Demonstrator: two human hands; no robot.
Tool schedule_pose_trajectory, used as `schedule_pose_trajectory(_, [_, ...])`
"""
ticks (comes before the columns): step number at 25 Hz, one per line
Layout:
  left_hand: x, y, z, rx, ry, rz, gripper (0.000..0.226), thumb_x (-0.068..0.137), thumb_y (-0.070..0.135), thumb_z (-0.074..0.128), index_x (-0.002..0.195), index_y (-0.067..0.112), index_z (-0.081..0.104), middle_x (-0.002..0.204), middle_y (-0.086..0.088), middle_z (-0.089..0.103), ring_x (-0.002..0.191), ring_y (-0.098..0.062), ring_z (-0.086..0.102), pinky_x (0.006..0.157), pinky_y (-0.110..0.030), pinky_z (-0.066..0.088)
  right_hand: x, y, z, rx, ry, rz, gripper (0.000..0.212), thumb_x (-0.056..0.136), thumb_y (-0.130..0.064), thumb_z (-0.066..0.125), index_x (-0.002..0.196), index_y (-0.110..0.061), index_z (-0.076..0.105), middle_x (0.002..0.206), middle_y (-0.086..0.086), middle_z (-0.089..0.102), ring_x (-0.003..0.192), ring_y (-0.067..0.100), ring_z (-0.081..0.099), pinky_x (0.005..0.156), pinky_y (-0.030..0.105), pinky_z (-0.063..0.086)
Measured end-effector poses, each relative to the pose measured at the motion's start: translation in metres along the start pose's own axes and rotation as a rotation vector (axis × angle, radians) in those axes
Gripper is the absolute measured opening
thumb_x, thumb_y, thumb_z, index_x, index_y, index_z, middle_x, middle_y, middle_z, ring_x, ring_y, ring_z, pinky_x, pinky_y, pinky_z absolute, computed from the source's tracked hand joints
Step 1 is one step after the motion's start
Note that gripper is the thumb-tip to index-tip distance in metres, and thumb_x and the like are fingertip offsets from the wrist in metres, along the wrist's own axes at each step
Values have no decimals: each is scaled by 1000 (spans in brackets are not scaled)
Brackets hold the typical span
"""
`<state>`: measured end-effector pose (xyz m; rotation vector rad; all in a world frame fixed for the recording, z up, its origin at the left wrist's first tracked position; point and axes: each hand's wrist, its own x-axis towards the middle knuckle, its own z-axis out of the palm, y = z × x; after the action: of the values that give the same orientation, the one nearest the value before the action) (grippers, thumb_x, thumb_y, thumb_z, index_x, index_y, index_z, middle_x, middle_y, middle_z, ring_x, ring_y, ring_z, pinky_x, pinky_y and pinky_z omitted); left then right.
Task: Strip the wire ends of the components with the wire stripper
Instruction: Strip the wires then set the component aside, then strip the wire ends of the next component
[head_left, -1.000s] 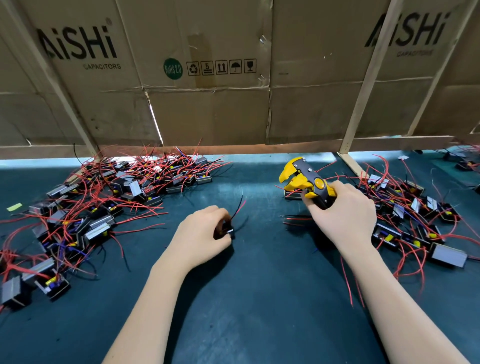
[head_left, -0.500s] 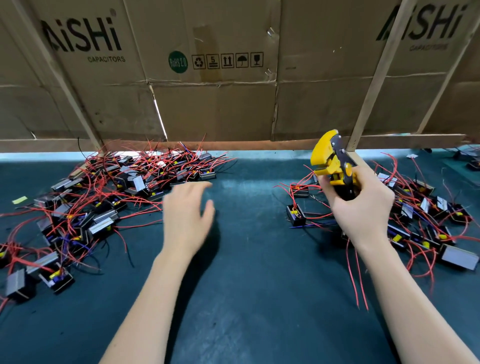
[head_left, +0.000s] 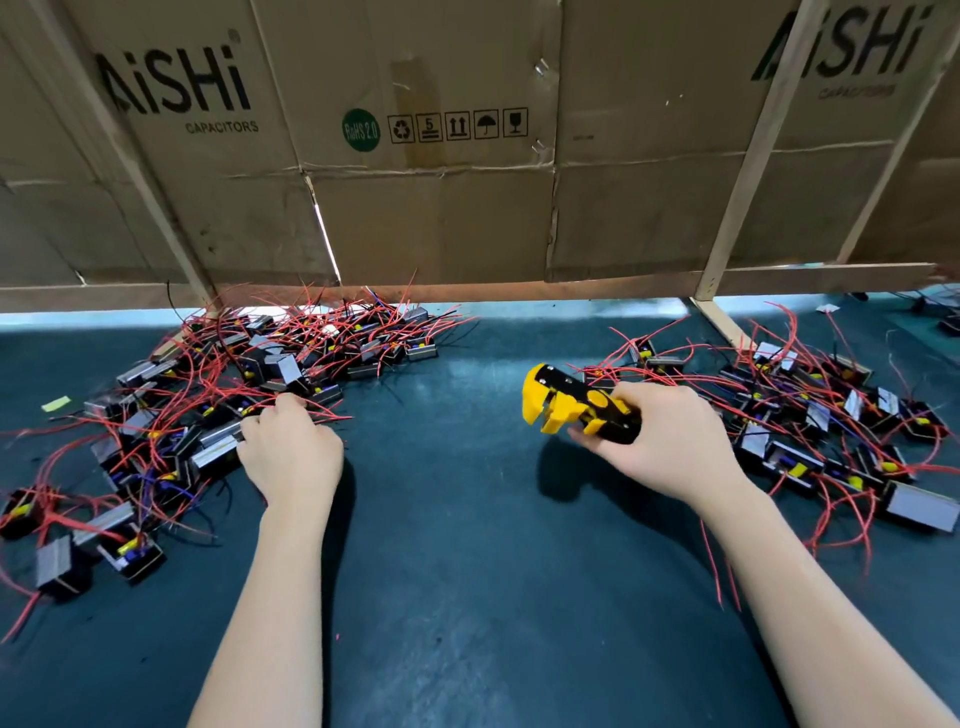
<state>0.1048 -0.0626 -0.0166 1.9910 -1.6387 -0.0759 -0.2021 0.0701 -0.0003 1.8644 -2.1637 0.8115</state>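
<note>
Flattened cardboard boxes (head_left: 426, 208) printed "AiSHi CAPACITORS" hang on pale wooden slats (head_left: 748, 156) behind a dark teal counter (head_left: 467, 571). At about 10 o'clock on the counter lies a big heap of components (head_left: 249, 384): small black blocks with grey metal faces and yellow parts, each trailing thin red wires, with some blue and black ones. A second, looser heap (head_left: 821, 415) spreads out at about 2 o'clock. The left hand (head_left: 291, 452) reaches into the near edge of the left heap, its fingers curled down among the wires and blocks; whether they have closed on a component cannot be told. The right hand (head_left: 670, 436) grips the wire stripper (head_left: 576, 405) by its black handles just right of the counter's middle, above the surface, its yellow head pointing toward 9 o'clock with the yellow jaws parted. A small yellow-green scrap (head_left: 55, 404) lies at the far left.
</note>
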Motion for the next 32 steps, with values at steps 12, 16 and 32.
schedule_pose_trajectory(12, [1, -11, -10, 145, 75, -179, 46, 79, 6, 67, 121, -4, 49, 130, -32, 48, 124, -45, 36, 99, -51, 31, 5, -5, -3, 509, 362, 98, 40, 80, -50, 71, 64, -22, 47, 56, -8, 46, 54, 11, 39, 55, 20, 32])
schedule_pose_trajectory(16, [2, -12, -10, 261, 46, -138, 41, 78, 11, 70, 116, 4, 57, 130, -30, 49, 123, -44, 38, 102, -45, 29, 5, -8, -7, 645, 469, 122, 35, 82, -34, 75, 64, -19, 49, 56, -5, 46, 53, 10, 38, 54, 17, 31])
schedule_pose_trajectory(32, [-58, 61, 8, -521, -457, 653, 5, 83, 16, 75, 85, 21, 74, 81, 10, 72, 81, -6, 64, 80, -23, 50, 5, -14, -2, 807, 523, 183, 33, 82, -47, 67, 68, -19, 56, 64, -8, 60, 62, 17, 52, 68, 29, 43])
